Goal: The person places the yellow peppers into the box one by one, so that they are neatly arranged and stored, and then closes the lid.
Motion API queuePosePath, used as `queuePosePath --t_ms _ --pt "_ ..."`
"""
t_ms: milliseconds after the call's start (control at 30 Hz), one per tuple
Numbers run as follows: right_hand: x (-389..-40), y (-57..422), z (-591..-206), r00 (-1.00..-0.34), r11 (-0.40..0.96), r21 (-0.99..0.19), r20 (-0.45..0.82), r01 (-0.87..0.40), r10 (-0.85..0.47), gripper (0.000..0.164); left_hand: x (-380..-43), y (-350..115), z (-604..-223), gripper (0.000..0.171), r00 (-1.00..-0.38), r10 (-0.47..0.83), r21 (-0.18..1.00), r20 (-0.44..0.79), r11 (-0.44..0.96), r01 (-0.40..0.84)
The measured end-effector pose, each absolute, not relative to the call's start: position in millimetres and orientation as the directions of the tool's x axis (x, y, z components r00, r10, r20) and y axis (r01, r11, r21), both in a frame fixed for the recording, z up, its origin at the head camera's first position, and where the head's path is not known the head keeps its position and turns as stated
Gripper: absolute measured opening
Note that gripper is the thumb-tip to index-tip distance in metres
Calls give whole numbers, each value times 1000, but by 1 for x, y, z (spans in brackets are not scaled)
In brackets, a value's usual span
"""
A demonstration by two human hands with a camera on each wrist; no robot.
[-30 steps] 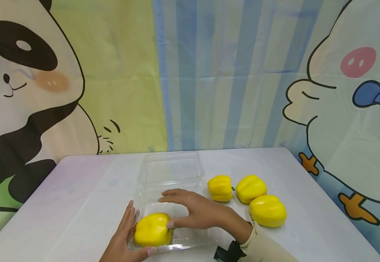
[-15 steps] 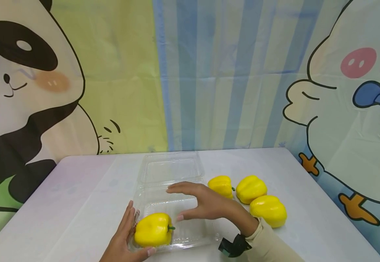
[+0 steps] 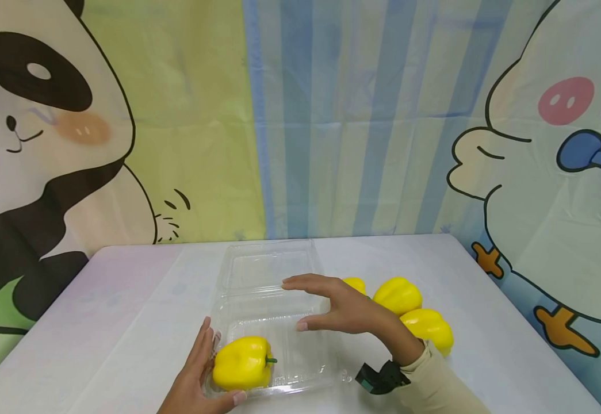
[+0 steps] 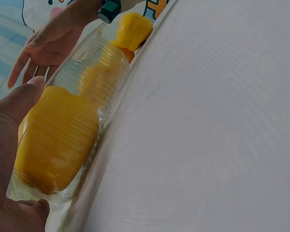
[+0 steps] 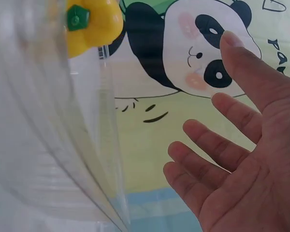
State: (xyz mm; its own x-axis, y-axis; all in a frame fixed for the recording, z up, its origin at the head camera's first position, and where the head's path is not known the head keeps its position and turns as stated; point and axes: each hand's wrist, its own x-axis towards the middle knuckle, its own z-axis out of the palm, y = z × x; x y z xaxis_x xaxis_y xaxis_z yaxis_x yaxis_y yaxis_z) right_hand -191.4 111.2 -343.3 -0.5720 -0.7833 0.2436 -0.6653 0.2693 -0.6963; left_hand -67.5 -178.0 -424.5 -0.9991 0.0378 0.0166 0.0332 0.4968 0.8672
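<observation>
A yellow bell pepper [image 3: 243, 363] lies in the front left of a clear plastic clamshell container [image 3: 300, 376], its green stem pointing right. My left hand [image 3: 192, 374] rests against the container's front left corner, fingers extended along the left side and thumb at the front rim. In the left wrist view, the pepper [image 4: 58, 140] shows through the ribbed wall between thumb and fingers. My right hand [image 3: 344, 305] hovers over the container's right side, holding nothing. Its fingers are spread, palm facing left, and the right wrist view shows the bare palm [image 5: 261, 159].
To the right of the container lie more bell peppers: one at the back [image 3: 397, 296], one nearer [image 3: 429, 329], and one [image 3: 354, 283] mostly hidden behind my right hand. The container's lid [image 3: 271, 267] lies folded back on the white table [image 3: 140, 328]. A cartoon curtain [image 3: 207, 126] hangs behind.
My right hand has moved off the pepper in the container, going up and to the right toward the other peppers. That pepper and my left hand have stayed put.
</observation>
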Motion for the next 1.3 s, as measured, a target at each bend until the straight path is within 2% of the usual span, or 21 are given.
queuePosePath --t_ms 233,367,533,800,1000,1133,1300 --pt "-199 125 -339 -560 241 -655 332 -716 -760 59 -68 -178 -425 121 -999 42 871 17 490 36" --pt "-204 132 -339 -581 248 -665 340 -704 -739 59 -68 -178 -425 122 -999 40 876 26 481 42" --pt "-211 138 -343 -610 270 -693 304 -668 -732 60 -68 -179 -424 124 -999 36 882 11 470 27" --pt "-221 157 -344 -714 343 -742 253 -577 -653 62 -70 -179 -423 127 -997 32 888 -68 458 -46" --pt "-229 169 -345 -714 341 -742 257 -577 -651 68 -70 -178 -424 126 -997 30 884 -67 464 -46" --pt "-235 174 -346 -729 376 -737 227 -562 -646 75 -70 -178 -425 125 -999 35 881 -41 472 -19" --pt "-239 177 -351 -746 397 -749 188 -530 -639 77 -70 -179 -424 126 -998 36 878 -43 478 -20"
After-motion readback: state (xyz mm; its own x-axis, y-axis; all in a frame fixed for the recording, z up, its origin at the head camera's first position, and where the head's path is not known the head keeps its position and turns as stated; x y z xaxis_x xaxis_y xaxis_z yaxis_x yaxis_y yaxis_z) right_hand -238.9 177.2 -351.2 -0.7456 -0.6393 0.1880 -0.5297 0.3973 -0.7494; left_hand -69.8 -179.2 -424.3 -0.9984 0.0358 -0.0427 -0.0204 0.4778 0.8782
